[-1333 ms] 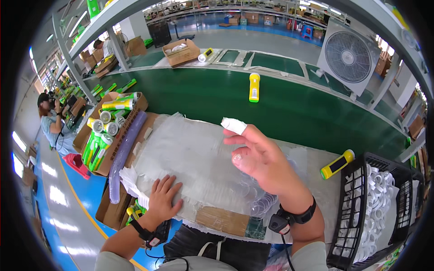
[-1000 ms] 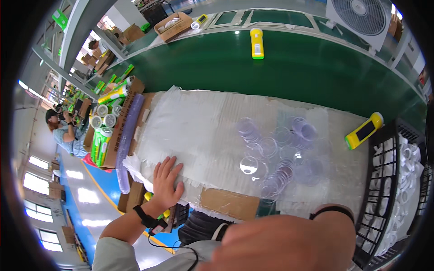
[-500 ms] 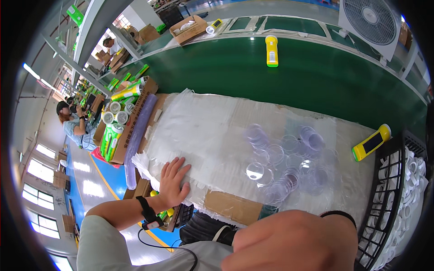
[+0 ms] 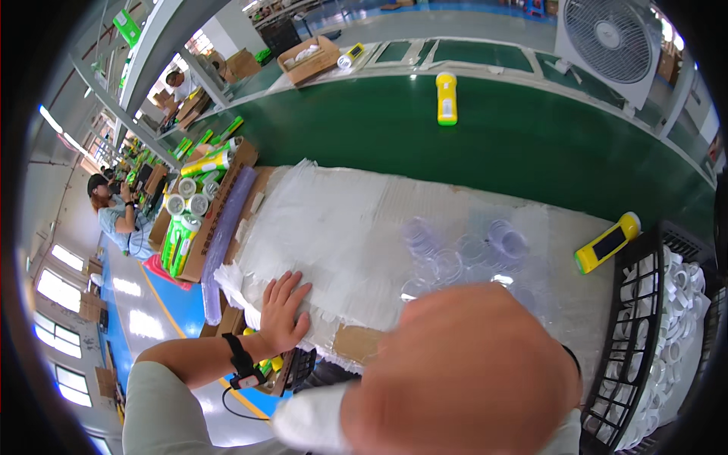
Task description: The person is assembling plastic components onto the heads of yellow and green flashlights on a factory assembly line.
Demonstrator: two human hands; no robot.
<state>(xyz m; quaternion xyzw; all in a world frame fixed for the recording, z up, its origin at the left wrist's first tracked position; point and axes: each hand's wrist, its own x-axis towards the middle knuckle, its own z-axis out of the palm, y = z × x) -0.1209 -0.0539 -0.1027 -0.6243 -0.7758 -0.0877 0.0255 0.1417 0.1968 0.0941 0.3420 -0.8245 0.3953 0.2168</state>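
My left hand (image 4: 283,312) lies flat, fingers spread, on the near left edge of a white plastic sheet (image 4: 341,220) that covers a cardboard-topped bench. My right hand (image 4: 462,371) is raised very close to the camera, large and blurred; a white-wrapped fingertip (image 4: 307,421) points left, and I cannot see whether it holds anything. Several clear round plastic discs (image 4: 462,254) lie on the sheet beyond it. A yellow flashlight (image 4: 607,243) rests at the sheet's right edge.
A green conveyor belt (image 4: 531,144) runs behind the bench with another yellow flashlight (image 4: 447,98) on it. A black crate of white rings (image 4: 667,326) stands right. A cardboard box of green-yellow flashlights (image 4: 189,220) sits left. A white fan (image 4: 607,38) is far right; a seated person (image 4: 114,216) far left.
My right hand rose from above the sheet up to the camera and now fills the lower right. The view tilted downward. My left hand stayed pressed on the sheet's near edge.
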